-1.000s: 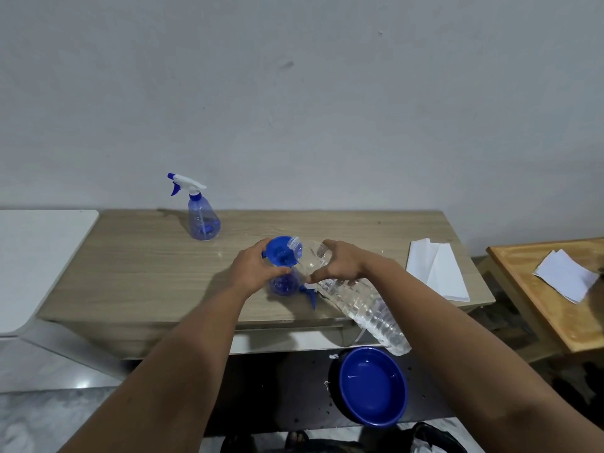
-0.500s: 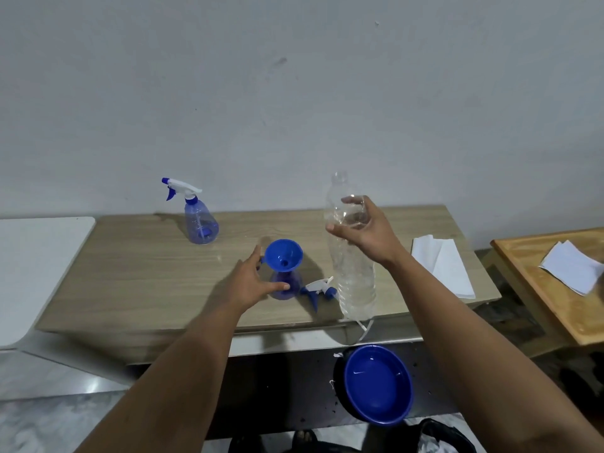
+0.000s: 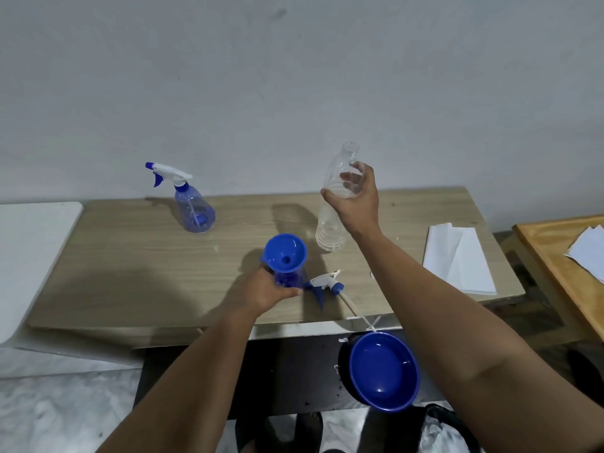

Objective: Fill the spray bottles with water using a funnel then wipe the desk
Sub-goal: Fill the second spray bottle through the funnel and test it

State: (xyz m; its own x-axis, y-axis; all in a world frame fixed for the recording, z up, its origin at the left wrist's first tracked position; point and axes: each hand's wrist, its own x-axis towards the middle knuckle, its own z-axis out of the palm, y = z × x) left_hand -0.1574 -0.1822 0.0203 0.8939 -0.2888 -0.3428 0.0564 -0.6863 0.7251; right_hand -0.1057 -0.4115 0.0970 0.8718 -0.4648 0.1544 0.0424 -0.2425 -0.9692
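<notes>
Here I see the left hand [image 3: 266, 289] wrapped round the open spray bottle [image 3: 291, 277] near the desk [image 3: 130, 273] front, funnel [image 3: 285, 253] in its neck. The right hand [image 3: 354, 201] grips the clear bottle [image 3: 336, 204], upright on the desk. Beside them lie the trigger head [image 3: 325, 284], napkins [image 3: 457, 258] (right), a capped sprayer [image 3: 191, 204] at the back; a blue bowl [image 3: 384, 371] sits below.

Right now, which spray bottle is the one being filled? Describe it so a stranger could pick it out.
On the wooden desk, look near the front edge, where the left hand grips a small blue spray bottle. Unlike the capped spray bottle by the wall, it has a blue funnel in its neck, its trigger head lying beside it.
</notes>
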